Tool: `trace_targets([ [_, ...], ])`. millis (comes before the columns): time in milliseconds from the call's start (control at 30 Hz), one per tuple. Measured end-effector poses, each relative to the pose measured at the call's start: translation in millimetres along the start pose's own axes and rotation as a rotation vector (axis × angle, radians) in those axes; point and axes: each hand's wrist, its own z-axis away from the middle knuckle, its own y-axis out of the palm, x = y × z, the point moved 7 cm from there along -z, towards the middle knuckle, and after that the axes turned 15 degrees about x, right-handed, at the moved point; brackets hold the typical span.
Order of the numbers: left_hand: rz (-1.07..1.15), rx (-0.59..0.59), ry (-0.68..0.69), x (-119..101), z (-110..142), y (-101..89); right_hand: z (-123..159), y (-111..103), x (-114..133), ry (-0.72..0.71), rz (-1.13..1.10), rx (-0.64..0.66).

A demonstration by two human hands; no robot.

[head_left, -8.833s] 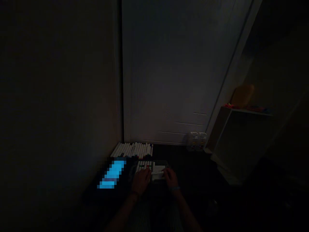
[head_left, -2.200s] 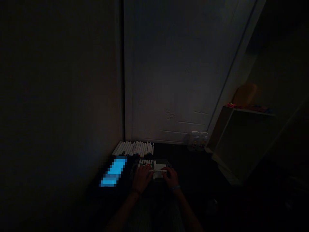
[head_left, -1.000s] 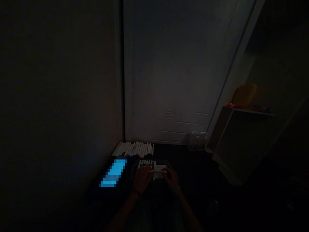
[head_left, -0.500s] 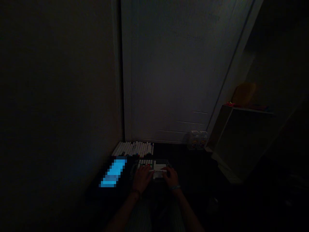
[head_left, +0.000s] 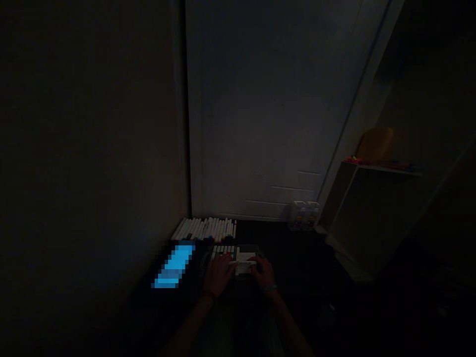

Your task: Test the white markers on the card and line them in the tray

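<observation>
Between my two hands a white marker (head_left: 243, 263) lies crosswise, over a clear case (head_left: 248, 246). My left hand (head_left: 218, 274) has its fingers closed on the marker's left end. On the other end, my right hand (head_left: 264, 273) pinches it between thumb and fingers. Several white markers with coloured ends (head_left: 223, 250) stand side by side in the left part of the case, just beyond my left fingers. A white piece (head_left: 247, 256) shows in the case's right part. The room is very dark, so fine detail is lost.
Behind the case, a long row of white markers (head_left: 206, 229) lies on the dark table (head_left: 297, 258). A glowing blurred screen (head_left: 174, 266) is at the left. Two clear containers (head_left: 305, 216) stand back right, near a shelf unit (head_left: 349, 198) with a yellow object (head_left: 375, 144) on top.
Hands and marker stay in nearly the same place. The picture is slightly darker now; nothing else has visibly moved.
</observation>
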Motion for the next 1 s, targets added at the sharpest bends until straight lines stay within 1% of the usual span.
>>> trace_targets([
  [167,0.001,0.017,0.008,-1.8,-1.0,-1.4,-1.5,0.7,1.9,0.000,0.001,0.036],
  [433,-0.005,0.011,-0.006,-1.7,-1.1,-2.3,-1.3,2.7,-3.6,0.002,-0.010,0.015],
  [700,0.009,0.022,0.004,-2.1,-1.7,-1.3,0.4,-0.5,0.3,-0.014,-0.030,0.010],
  [1000,0.015,0.013,0.013,-4.3,-0.9,-4.9,0.3,0.6,-0.4,-0.032,-0.017,0.002],
])
